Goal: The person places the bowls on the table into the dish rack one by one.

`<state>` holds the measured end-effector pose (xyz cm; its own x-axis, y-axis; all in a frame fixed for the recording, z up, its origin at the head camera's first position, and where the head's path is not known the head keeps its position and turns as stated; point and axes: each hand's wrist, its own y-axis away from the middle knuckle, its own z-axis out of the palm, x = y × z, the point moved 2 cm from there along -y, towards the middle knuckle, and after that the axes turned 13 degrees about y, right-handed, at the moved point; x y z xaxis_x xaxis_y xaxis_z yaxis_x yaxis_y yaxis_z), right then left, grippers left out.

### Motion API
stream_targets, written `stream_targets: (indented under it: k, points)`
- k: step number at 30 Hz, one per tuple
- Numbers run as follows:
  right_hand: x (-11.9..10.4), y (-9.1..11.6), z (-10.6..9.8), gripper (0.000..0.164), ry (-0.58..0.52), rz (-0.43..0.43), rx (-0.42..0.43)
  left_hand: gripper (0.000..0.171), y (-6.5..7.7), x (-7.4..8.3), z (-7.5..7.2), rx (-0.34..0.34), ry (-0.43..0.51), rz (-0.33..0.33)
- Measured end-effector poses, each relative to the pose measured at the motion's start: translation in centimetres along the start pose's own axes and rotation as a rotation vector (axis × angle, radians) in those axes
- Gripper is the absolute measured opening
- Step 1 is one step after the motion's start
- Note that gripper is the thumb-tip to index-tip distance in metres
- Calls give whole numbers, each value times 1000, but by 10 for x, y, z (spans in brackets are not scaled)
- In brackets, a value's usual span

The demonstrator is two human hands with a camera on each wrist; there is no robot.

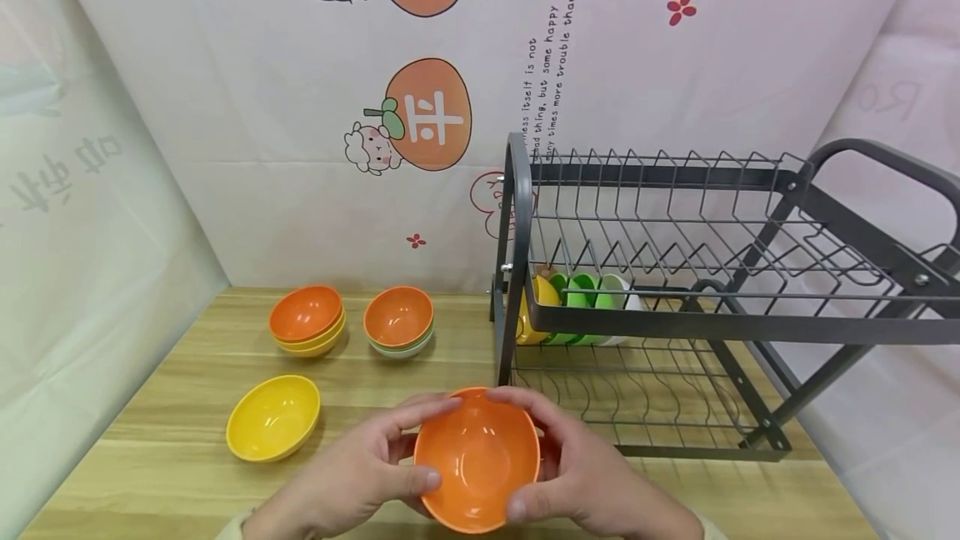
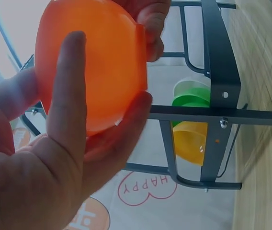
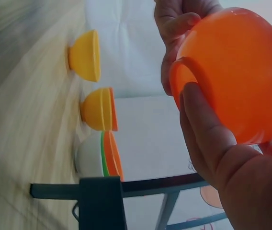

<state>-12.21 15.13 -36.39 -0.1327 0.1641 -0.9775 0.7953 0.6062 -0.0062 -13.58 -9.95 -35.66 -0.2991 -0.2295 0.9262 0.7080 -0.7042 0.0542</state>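
Note:
Both hands hold one orange bowl (image 1: pixel 477 461) close to the body, its inside facing up toward the head camera. My left hand (image 1: pixel 367 457) grips its left side, thumb over the rim and fingers underneath, as the left wrist view shows. On the right side my right hand (image 1: pixel 581 469) grips it the same way, and in the right wrist view its fingers lie along the foot ring of the orange bowl (image 3: pixel 236 72). Left of the hands a single yellow bowl (image 1: pixel 273 418) sits on the table.
Behind it stands a stack of an orange bowl (image 1: pixel 306 314) on yellow ones. Beside that, another orange bowl (image 1: pixel 398 317) tops a green and a white one. A dark two-tier dish rack (image 1: pixel 517 232) fills the right, with yellow, green and white bowls (image 1: pixel 577 298) upright on its lower tier.

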Motion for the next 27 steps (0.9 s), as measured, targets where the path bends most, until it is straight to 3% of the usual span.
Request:
stream_targets:
  k: [8, 12, 14, 20, 27]
  points:
    - [-1, 8, -16, 76, 33, 5, 12, 64, -14, -6, 1, -38, -86, 49]
    - [-1, 15, -30, 73, 19, 15, -6, 60, -24, -10, 1, -22, -172, 121]
    - [0, 20, -38, 72, 5, 31, -19, 58, -29, -12, 1, 15, -267, 175]
    - [3, 35, -65, 69, -12, 49, -50, 70, -49, -19, 1, 147, -645, 434]
    - [5, 49, -90, 69, -57, 51, -31, 84, -71, -23, -4, 153, -1087, 786]
